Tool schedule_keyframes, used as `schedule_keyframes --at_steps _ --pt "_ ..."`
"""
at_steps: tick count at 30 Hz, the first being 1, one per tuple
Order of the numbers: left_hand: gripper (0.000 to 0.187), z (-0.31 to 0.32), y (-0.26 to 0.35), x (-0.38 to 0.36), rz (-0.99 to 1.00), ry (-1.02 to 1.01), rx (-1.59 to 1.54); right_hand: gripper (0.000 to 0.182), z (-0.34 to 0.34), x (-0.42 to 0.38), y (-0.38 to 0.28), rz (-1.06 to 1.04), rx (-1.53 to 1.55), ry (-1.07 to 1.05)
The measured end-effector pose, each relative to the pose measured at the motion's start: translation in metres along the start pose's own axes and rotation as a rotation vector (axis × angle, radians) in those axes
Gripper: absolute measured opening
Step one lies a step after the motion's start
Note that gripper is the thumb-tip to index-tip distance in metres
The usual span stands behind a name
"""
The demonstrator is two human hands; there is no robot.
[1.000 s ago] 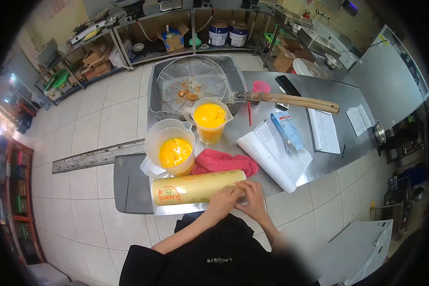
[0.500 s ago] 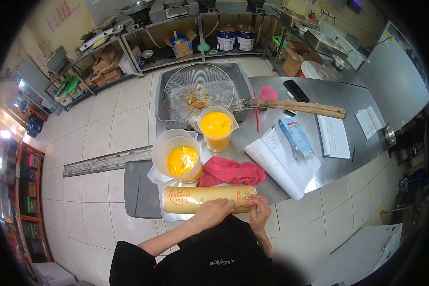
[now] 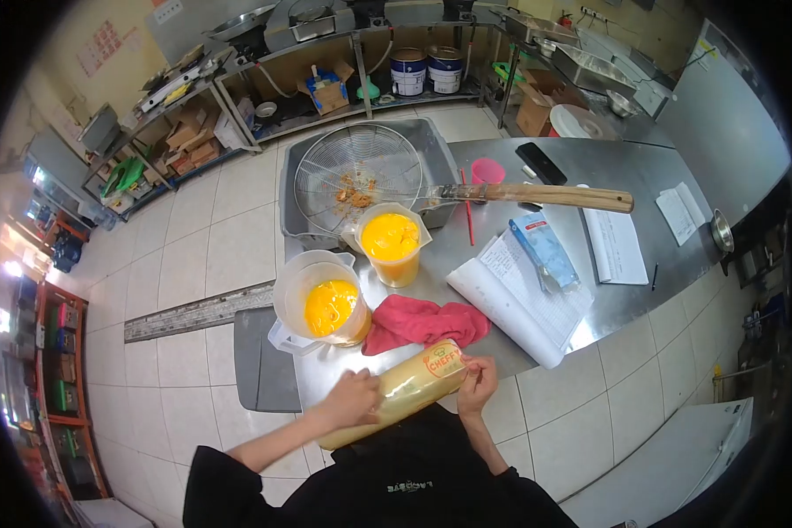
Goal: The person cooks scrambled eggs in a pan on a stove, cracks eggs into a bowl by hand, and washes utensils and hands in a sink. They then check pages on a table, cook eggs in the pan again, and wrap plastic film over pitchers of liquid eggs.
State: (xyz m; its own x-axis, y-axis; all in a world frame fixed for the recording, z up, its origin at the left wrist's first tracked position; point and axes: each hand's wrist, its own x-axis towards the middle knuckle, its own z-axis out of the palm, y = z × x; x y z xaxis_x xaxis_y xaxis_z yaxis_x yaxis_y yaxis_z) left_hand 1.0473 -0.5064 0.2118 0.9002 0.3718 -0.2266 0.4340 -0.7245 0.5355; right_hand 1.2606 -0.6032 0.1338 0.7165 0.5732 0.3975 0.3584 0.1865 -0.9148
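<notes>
A long yellowish roll of plastic wrap (image 3: 411, 385) marked CHEFFY lies at a slant across the near edge of the steel table, its left end close to my body. My left hand (image 3: 352, 399) curls over the left part of the roll. At the right end, my right hand (image 3: 477, 384) grips the roll with bent fingers. Just beyond it lies a crumpled red cloth (image 3: 427, 322). Behind are two clear plastic jugs of yellow egg-like liquid: a wide jug (image 3: 292, 304) at left and a taller jug (image 3: 398, 271) farther back.
A large wire strainer (image 3: 348, 163) with brown crumbs rests over a grey tub (image 3: 295, 207), its wooden handle reaching right. Papers (image 3: 502, 295), a blue packet (image 3: 544, 251), a notebook (image 3: 614, 246), a phone (image 3: 541, 164) and a pink cup (image 3: 487, 172) lie on the steel table (image 3: 607, 317).
The roll has turned from level to slanted, its left end swinging down toward my body. My left hand has moved left along it, while my right hand stays at the right end.
</notes>
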Motion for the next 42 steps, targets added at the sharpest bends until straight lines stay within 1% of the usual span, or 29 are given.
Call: schedule_keyframes --at_steps 2,3,4,6,7,9,10,12,13,14,16,17,18,20,21,23,24,26,27,28,30,32,34,36,37,39,40,42 --pt "0.022 -0.016 -0.015 -0.002 0.319 -0.029 -0.022 0.025 0.006 0.007 0.005 -0.03 0.008 -0.009" --pt "0.026 0.001 -0.026 -0.007 0.206 -0.126 -0.033 0.026 0.009 0.011 0.006 -0.041 0.016 -0.015" --pt "0.026 0.0 -0.015 -0.013 0.195 -0.124 -0.03 0.027 0.013 0.014 0.007 -0.031 -0.003 -0.007" --pt "0.027 -0.002 0.012 -0.02 -0.288 0.003 -0.072 0.028 0.018 0.021 0.006 -0.024 -0.018 -0.006" --pt "0.027 -0.006 0.016 -0.025 -0.293 0.007 -0.071 0.028 0.019 0.024 0.004 -0.036 -0.026 -0.029" --pt "0.031 -0.012 0.017 -0.037 -0.298 0.014 0.251 0.028 0.02 0.027 -0.001 -0.045 -0.033 -0.057" --pt "0.031 -0.015 0.008 -0.043 -0.305 0.019 0.247 0.027 0.02 0.029 -0.003 -0.048 -0.043 -0.062" --pt "0.037 -0.019 -0.018 -0.052 0.078 0.03 0.213 0.026 0.022 0.032 -0.002 -0.056 -0.044 -0.079" --pt "0.042 -0.015 -0.025 -0.052 0.125 0.002 0.116 0.025 0.022 0.032 0.002 -0.059 -0.035 -0.099" --pt "0.042 -0.007 -0.025 -0.055 0.115 0.006 0.116 0.025 0.022 0.032 0.003 -0.06 -0.029 -0.113" --pt "0.043 -0.001 -0.007 -0.052 -0.153 -0.114 -0.065 0.024 0.022 0.034 0.004 -0.061 -0.014 -0.146" --pt "0.043 0.0 0.005 -0.055 -0.259 -0.069 -0.077 0.023 0.022 0.035 0.003 -0.058 -0.006 -0.163" --pt "0.043 -0.003 0.012 -0.058 -0.263 -0.069 -0.081 0.023 0.021 0.036 0.001 -0.056 -0.006 -0.167" --pt "0.036 -0.01 0.019 -0.065 -0.501 0.081 -0.098 0.022 0.023 0.04 -0.004 -0.055 -0.051 -0.17" --pt "0.036 -0.013 0.018 -0.067 -0.504 0.081 -0.098 0.022 0.025 0.041 -0.005 -0.053 -0.049 -0.171" --pt "0.028 -0.018 0.016 -0.071 -0.578 -0.226 -0.023 0.02 0.026 0.043 -0.005 -0.045 -0.06 -0.209" --pt "0.028 -0.023 0.017 -0.07 -0.587 -0.218 -0.031 0.02 0.026 0.045 -0.006 -0.049 -0.056 -0.222" --pt "0.024 -0.033 0.018 -0.073 -0.174 -0.036 0.273 0.018 0.027 0.047 -0.008 -0.064 -0.105 -0.25" --pt "0.026 -0.028 0.011 -0.074 -0.004 0.061 0.287 0.018 0.028 0.048 -0.008 -0.066 -0.1 -0.259" --pt "0.026 -0.026 0.005 -0.078 -0.011 0.066 0.287 0.017 0.03 0.051 -0.009 -0.082 -0.103 -0.255" --pt "0.038 -0.025 -0.004 -0.083 -0.027 -0.224 0.025 0.017 0.035 0.053 -0.009 -0.096 -0.105 -0.25" --pt "0.04 -0.013 -0.016 -0.086 -0.023 -0.235 0.019 0.016 0.039 0.054 -0.008 -0.085 -0.109 -0.27" --pt "0.042 -0.009 -0.015 -0.086 -0.021 -0.244 0.019 0.016 0.042 0.054 -0.011 -0.086 -0.109 -0.294" --pt "0.054 -0.005 -0.008 -0.085 -0.186 -0.366 0.045 0.015 0.042 0.054 -0.013 -0.08 -0.113 -0.31" --pt "0.054 -0.003 -0.003 -0.089 -0.186 -0.365 0.047 0.015 0.041 0.054 -0.014 -0.092 -0.125 -0.33" --pt "0.049 0.002 0.012 -0.097 -0.264 -0.111 0.065 0.014 0.04 0.056 -0.015 -0.107 -0.138 -0.344" --pt "0.049 0.003 0.02 -0.099 -0.261 -0.112 0.067 0.013 0.04 0.057 -0.017 -0.112 -0.148 -0.355" --pt "0.041 0.006 0.034 -0.101 -0.633 -0.044 0.059 0.012 0.038 0.059 -0.02 -0.118 -0.16 -0.365"
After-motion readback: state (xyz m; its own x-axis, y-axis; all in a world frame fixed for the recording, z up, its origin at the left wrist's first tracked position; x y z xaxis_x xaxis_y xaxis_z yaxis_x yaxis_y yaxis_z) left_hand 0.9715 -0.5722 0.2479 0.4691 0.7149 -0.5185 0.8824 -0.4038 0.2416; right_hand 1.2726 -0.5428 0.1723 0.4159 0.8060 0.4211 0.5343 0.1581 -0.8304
